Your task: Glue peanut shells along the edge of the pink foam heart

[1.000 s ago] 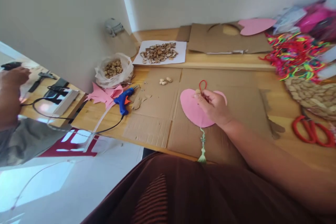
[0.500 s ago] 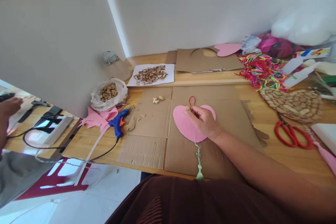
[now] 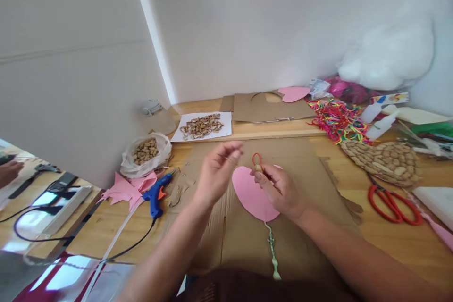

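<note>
A pink foam heart (image 3: 249,193) lies on a cardboard sheet (image 3: 300,226), with a red cord loop (image 3: 256,157) at its top and a green tassel (image 3: 273,255) hanging from its point. My right hand (image 3: 279,188) rests on the heart and pinches a peanut shell (image 3: 258,168) against its top edge. My left hand (image 3: 217,172) hovers just left of the heart, thumb and forefinger pinched together; whether they hold anything I cannot tell.
A blue glue gun (image 3: 155,194) lies left with pink scraps (image 3: 123,189), a bag of peanuts (image 3: 146,151) and shells on paper (image 3: 201,126). Right: red scissors (image 3: 391,204), a shell-covered heart (image 3: 384,161), coloured cords (image 3: 336,118). Another person's hand (image 3: 9,171) is far left.
My left hand has come into view and risen beside the heart. The view has tilted up and to the right. My right hand stays on the heart with the shell.
</note>
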`<act>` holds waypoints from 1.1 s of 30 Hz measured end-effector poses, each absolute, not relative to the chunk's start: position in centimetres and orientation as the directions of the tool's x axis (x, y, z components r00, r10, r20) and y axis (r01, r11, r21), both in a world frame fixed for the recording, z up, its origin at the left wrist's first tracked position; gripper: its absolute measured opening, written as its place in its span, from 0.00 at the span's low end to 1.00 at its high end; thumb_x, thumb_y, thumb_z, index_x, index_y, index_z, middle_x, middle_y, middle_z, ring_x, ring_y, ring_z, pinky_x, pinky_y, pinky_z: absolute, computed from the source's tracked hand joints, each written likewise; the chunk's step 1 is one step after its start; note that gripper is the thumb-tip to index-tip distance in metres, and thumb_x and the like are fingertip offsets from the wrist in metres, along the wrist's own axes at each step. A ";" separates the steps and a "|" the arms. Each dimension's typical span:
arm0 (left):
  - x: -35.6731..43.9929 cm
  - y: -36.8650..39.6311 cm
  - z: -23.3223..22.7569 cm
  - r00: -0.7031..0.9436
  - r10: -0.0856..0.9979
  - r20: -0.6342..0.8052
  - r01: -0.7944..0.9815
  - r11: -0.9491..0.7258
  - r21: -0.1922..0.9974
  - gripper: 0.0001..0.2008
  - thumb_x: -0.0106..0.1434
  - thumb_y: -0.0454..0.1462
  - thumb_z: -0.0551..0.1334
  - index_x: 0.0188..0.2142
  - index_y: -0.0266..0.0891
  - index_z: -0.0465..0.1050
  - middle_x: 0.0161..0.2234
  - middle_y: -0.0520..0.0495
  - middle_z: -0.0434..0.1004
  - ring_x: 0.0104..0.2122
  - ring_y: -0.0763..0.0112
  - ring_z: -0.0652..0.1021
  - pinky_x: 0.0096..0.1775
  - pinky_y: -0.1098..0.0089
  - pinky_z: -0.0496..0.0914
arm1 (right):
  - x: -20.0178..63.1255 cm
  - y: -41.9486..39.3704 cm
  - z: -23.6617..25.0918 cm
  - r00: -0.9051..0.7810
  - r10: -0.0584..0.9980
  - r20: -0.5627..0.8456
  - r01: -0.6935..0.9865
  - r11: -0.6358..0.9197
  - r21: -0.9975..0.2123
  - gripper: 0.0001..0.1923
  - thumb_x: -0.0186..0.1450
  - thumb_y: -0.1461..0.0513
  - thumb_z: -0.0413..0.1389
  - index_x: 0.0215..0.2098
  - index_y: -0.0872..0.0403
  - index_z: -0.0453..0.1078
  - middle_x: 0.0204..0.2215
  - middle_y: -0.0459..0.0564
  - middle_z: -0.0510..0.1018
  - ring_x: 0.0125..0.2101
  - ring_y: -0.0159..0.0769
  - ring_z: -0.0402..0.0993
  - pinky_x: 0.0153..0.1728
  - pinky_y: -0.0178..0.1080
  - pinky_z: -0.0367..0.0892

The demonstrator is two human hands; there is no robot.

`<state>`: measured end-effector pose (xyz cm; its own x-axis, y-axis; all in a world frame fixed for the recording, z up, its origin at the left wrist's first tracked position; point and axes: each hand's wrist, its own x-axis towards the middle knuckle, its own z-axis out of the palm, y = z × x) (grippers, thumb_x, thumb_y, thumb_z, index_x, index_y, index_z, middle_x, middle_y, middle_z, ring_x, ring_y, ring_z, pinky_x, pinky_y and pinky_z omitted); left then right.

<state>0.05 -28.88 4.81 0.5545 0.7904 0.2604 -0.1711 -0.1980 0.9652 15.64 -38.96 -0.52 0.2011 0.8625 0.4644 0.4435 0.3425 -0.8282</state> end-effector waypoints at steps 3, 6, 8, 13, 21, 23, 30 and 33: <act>2.0 -28.9 2.7 0.717 0.689 0.110 -0.169 0.018 0.986 0.17 0.62 0.45 0.70 0.42 0.34 0.79 0.33 0.46 0.79 0.33 0.71 0.77 0.39 0.69 0.72 | 15.9 -38.9 -0.5 0.207 0.874 0.439 0.393 0.336 -0.856 0.14 0.74 0.57 0.49 0.31 0.52 0.66 0.24 0.45 0.70 0.26 0.33 0.65 0.29 0.36 0.60; 2.8 -28.9 0.9 0.770 0.636 0.053 -0.219 0.185 0.958 0.17 0.62 0.47 0.69 0.40 0.34 0.79 0.30 0.47 0.77 0.29 0.73 0.75 0.37 0.69 0.71 | 16.1 -38.6 -0.7 0.196 0.899 0.391 0.378 0.299 -0.876 0.15 0.74 0.57 0.50 0.30 0.52 0.66 0.24 0.45 0.70 0.26 0.34 0.65 0.29 0.37 0.61; 2.7 -28.9 0.1 0.774 0.631 0.044 -0.250 0.241 0.938 0.16 0.61 0.46 0.70 0.40 0.35 0.80 0.32 0.47 0.78 0.30 0.73 0.76 0.37 0.69 0.71 | 16.1 -38.4 -0.9 0.184 0.917 0.353 0.363 0.271 -0.892 0.15 0.74 0.56 0.50 0.30 0.52 0.66 0.24 0.45 0.70 0.26 0.34 0.65 0.28 0.37 0.60; 2.3 -28.9 -0.7 0.746 0.662 0.064 -0.290 0.237 0.927 0.14 0.59 0.44 0.72 0.39 0.36 0.81 0.31 0.47 0.79 0.31 0.72 0.76 0.38 0.68 0.72 | 16.4 -38.3 -1.8 0.126 0.957 0.263 0.261 0.224 -0.939 0.15 0.74 0.54 0.51 0.31 0.53 0.67 0.25 0.45 0.69 0.27 0.34 0.66 0.29 0.38 0.60; 1.8 -29.2 -0.8 0.746 0.661 0.077 -0.215 0.130 0.968 0.16 0.65 0.47 0.66 0.42 0.39 0.84 0.39 0.41 0.82 0.36 0.69 0.77 0.39 0.69 0.72 | 16.6 -38.4 -1.5 0.091 0.943 0.321 0.313 0.279 -0.908 0.12 0.74 0.59 0.51 0.32 0.52 0.67 0.25 0.43 0.67 0.27 0.32 0.63 0.29 0.37 0.59; 1.6 -29.1 -0.9 0.762 0.640 0.099 -0.203 0.091 0.975 0.17 0.65 0.48 0.66 0.45 0.40 0.84 0.42 0.40 0.82 0.38 0.68 0.78 0.42 0.68 0.72 | 16.7 -38.5 -1.5 0.099 0.936 0.337 0.355 0.283 -0.891 0.14 0.73 0.59 0.51 0.29 0.52 0.65 0.24 0.43 0.65 0.26 0.32 0.60 0.28 0.37 0.58; 1.7 -29.5 -1.2 0.761 0.634 0.137 -0.221 0.054 0.974 0.22 0.52 0.42 0.77 0.47 0.45 0.83 0.40 0.44 0.79 0.40 0.68 0.77 0.45 0.67 0.71 | 17.1 -38.9 -1.8 0.122 0.903 0.411 0.490 0.306 -0.817 0.18 0.70 0.59 0.53 0.22 0.51 0.57 0.19 0.41 0.56 0.22 0.31 0.53 0.24 0.36 0.53; 1.8 -29.7 -1.0 0.761 0.625 0.173 -0.263 0.054 0.963 0.20 0.52 0.41 0.77 0.45 0.45 0.84 0.39 0.44 0.79 0.40 0.67 0.77 0.46 0.66 0.71 | 17.0 -39.0 -1.4 0.091 0.873 0.479 0.513 0.371 -0.774 0.18 0.69 0.61 0.54 0.22 0.51 0.57 0.19 0.41 0.59 0.22 0.30 0.55 0.25 0.36 0.54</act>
